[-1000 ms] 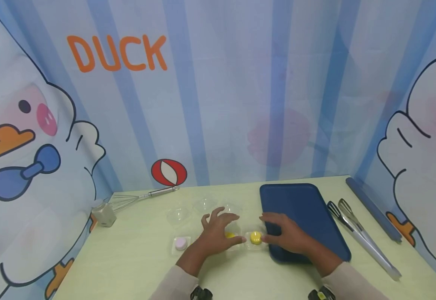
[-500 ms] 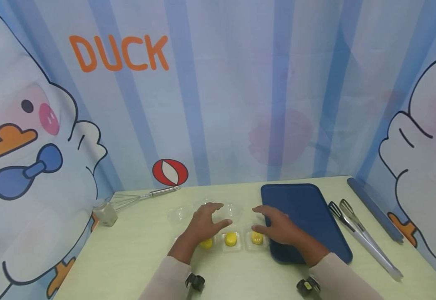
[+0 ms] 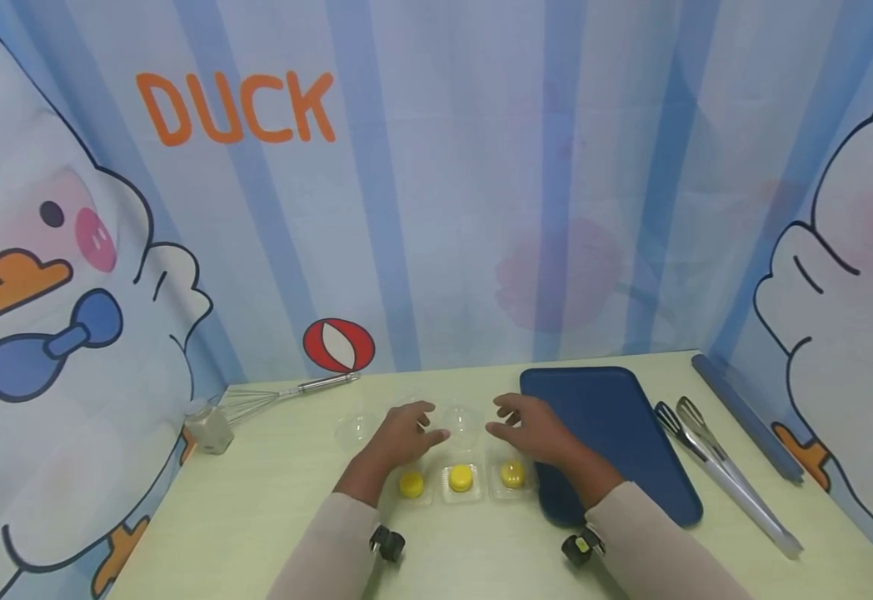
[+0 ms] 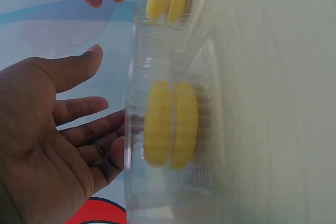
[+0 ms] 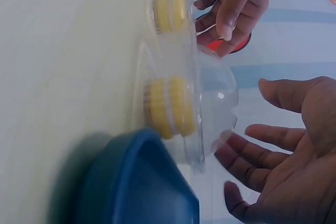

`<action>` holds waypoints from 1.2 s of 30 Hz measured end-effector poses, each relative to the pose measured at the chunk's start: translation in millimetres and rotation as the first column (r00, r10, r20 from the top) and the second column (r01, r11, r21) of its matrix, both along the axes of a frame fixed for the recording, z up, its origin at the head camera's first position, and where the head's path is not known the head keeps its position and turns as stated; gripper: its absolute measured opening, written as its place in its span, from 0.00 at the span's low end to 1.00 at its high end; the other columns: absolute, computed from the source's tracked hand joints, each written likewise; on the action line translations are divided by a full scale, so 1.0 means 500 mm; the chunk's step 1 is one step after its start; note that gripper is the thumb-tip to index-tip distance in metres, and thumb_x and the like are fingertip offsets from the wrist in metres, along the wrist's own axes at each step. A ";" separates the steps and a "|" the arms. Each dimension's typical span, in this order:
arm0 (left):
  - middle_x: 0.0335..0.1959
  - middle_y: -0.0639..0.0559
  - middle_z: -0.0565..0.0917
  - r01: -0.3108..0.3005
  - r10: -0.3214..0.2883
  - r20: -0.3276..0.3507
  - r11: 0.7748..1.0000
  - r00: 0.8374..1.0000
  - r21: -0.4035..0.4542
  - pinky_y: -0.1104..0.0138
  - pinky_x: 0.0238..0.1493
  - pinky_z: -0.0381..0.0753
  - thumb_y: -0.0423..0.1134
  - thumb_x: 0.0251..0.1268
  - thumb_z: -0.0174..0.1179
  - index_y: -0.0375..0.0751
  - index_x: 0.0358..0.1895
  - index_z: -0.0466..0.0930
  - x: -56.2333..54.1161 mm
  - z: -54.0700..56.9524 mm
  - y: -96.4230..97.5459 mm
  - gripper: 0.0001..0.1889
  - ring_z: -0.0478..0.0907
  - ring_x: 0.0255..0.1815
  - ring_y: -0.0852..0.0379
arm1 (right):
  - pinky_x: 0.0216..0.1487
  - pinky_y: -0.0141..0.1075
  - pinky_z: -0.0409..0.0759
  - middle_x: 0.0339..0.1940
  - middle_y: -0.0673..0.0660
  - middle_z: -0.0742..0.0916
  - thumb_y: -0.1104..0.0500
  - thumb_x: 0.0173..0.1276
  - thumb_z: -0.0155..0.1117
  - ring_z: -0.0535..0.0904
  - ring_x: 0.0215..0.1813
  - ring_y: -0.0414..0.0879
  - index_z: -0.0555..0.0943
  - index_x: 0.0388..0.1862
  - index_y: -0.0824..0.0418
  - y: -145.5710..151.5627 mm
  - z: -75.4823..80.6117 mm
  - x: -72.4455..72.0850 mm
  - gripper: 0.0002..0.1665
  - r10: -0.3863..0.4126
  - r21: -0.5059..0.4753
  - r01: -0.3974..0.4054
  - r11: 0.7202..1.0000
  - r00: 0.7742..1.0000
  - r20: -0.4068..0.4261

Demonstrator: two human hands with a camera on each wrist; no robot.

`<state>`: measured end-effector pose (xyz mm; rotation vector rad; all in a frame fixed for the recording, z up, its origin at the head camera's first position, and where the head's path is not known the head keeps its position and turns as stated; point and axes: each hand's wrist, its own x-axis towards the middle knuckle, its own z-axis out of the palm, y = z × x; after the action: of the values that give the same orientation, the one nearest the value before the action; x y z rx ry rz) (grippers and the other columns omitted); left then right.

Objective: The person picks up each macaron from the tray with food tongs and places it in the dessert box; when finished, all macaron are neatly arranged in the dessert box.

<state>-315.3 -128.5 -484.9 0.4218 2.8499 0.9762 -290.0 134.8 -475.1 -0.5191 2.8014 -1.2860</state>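
Three yellow macarons sit in clear plastic boxes in a row on the table: left macaron (image 3: 411,484), middle macaron (image 3: 461,477) and right macaron (image 3: 512,474). My left hand (image 3: 401,435) hovers behind the left and middle boxes, fingers loosely bent around nothing. Beyond the right box, my right hand (image 3: 532,428) is likewise empty, close to the tray. In the left wrist view, a boxed macaron (image 4: 170,124) stands beside the left fingers. A clear dome (image 5: 218,98) shows between the box and my right hand (image 5: 294,156) in the right wrist view; whether fingertips touch it, I cannot tell.
Clear domed pieces, including a left dome (image 3: 356,427) and a middle dome (image 3: 462,421), lie behind the boxes. A blue tray (image 3: 601,400) lies to the right, then tongs (image 3: 736,483) and a dark blue roll (image 3: 747,418). A whisk (image 3: 279,397) lies back left near a metallic block (image 3: 209,428).
Both hands have moved left and farther from the body, off the boxes. The left and middle macarons are now uncovered, while the pink macaron at left is hidden by the left arm.
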 end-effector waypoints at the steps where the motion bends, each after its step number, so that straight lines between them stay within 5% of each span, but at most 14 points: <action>1: 0.61 0.34 0.88 -0.002 0.003 0.006 1.000 1.000 -0.003 0.44 0.64 0.88 0.49 0.76 0.70 0.34 0.75 0.77 -0.002 -0.001 0.001 0.32 0.87 0.62 0.38 | 0.58 0.57 0.89 0.63 0.72 0.88 0.53 0.78 0.71 0.88 0.60 0.65 0.78 0.73 0.71 -0.005 0.002 -0.002 0.33 -0.008 -0.001 0.008 1.000 1.000 0.011; 23: 0.60 0.35 0.88 -0.014 0.017 0.071 0.999 0.997 -0.043 0.43 0.69 0.85 0.46 0.80 0.66 0.38 0.80 0.71 -0.021 -0.008 0.027 0.32 0.86 0.63 0.40 | 0.66 0.60 0.85 0.61 0.74 0.89 0.54 0.75 0.73 0.87 0.63 0.67 0.74 0.76 0.73 -0.053 -0.005 -0.052 0.38 -0.031 0.088 0.022 0.996 0.994 0.101; 30: 0.59 0.36 0.89 -0.044 0.046 0.089 0.999 0.995 -0.030 0.44 0.72 0.83 0.37 0.81 0.64 0.43 0.84 0.65 -0.024 -0.001 0.047 0.33 0.87 0.62 0.41 | 0.60 0.55 0.88 0.58 0.72 0.90 0.60 0.74 0.74 0.89 0.59 0.64 0.74 0.76 0.74 -0.056 -0.014 -0.064 0.37 -0.011 0.068 0.003 0.998 0.993 0.116; 36: 0.51 0.40 0.91 -0.062 0.063 0.077 0.998 0.995 -0.010 0.49 0.63 0.88 0.35 0.76 0.69 0.44 0.85 0.63 -0.021 0.004 0.051 0.39 0.88 0.53 0.46 | 0.55 0.50 0.91 0.54 0.70 0.91 0.67 0.71 0.74 0.91 0.55 0.62 0.74 0.75 0.76 -0.056 -0.022 -0.071 0.36 -0.021 0.016 0.019 1.000 0.994 0.103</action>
<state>-326.0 -103.1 -482.8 0.2893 2.8116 0.9691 -325.6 106.8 -486.0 -0.4127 2.7367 -1.2556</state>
